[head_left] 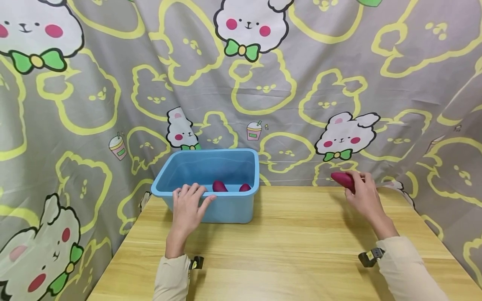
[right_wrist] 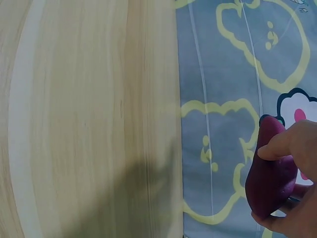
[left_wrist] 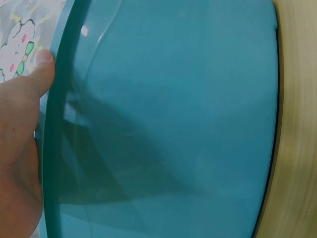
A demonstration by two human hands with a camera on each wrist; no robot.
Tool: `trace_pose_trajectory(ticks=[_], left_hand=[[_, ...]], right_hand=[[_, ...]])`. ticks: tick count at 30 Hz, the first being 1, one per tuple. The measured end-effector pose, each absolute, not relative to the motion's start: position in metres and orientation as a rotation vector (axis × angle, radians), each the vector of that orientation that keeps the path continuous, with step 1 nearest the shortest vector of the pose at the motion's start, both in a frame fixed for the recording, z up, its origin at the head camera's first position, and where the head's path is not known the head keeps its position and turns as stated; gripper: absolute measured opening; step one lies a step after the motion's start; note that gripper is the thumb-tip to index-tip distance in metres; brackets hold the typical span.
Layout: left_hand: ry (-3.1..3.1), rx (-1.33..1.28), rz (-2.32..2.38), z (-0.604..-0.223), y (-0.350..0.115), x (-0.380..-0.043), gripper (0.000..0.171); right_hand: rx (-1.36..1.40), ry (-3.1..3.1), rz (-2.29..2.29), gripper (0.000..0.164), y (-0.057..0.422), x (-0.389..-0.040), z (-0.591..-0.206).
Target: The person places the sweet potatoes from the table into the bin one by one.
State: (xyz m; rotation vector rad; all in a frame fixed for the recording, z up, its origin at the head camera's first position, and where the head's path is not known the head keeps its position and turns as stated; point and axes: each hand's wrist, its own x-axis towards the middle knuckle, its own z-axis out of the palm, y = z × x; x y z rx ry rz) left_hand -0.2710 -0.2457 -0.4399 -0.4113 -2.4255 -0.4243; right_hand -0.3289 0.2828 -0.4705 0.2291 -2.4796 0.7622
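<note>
A purple sweet potato (head_left: pixel 343 179) is held in the right hand (head_left: pixel 364 195), above the table's back right part. In the right wrist view the thumb lies across the sweet potato (right_wrist: pixel 270 178) and fingers curl round its lower end. The left hand (head_left: pixel 189 207) grips the near rim of a blue plastic bin (head_left: pixel 235 207), with its fingers over the edge. The left wrist view shows the thumb (left_wrist: pixel 43 69) at the rim and the bin's outer wall (left_wrist: pixel 188 109). Inside the bin lie a purple sweet potato (head_left: pixel 219 186) and another (head_left: pixel 244 187), both partly hidden by the near wall.
The bin stands at the back left of a wooden table (head_left: pixel 286 246). A grey curtain (head_left: pixel 278 96) with rabbit prints hangs right behind the table and along its sides. Each wrist wears a small black camera, such as the right one (head_left: pixel 370 257).
</note>
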Motion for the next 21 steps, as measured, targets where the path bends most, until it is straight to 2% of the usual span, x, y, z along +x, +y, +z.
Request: trace_pose_trajectory(ticks=[21], left_hand=[[-2.439, -0.4, -0.434, -0.439, -0.246, -0.271, 0.036]], right_hand=[[0.215, -2.451, 0.782, 0.06, 0.263, -0.318, -0.456]])
